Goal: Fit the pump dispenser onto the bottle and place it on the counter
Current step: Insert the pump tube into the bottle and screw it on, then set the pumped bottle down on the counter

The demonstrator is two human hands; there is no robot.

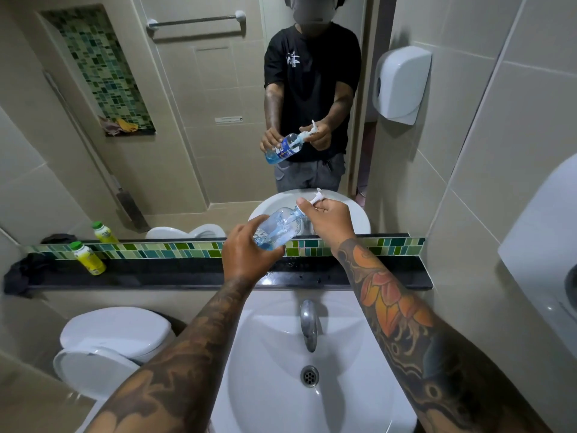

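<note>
A clear plastic bottle with a little blue liquid is tilted, neck pointing up and to the right, above the black counter. My left hand grips its base. My right hand holds the white pump dispenser at the bottle's neck, its tube reaching down inside the bottle. The mirror repeats both hands and the bottle; whether the collar is seated I cannot tell.
A white sink with a chrome tap lies below my arms. A yellow bottle with a green cap and a dark cloth sit on the counter's left. A toilet stands lower left; a paper dispenser hangs right.
</note>
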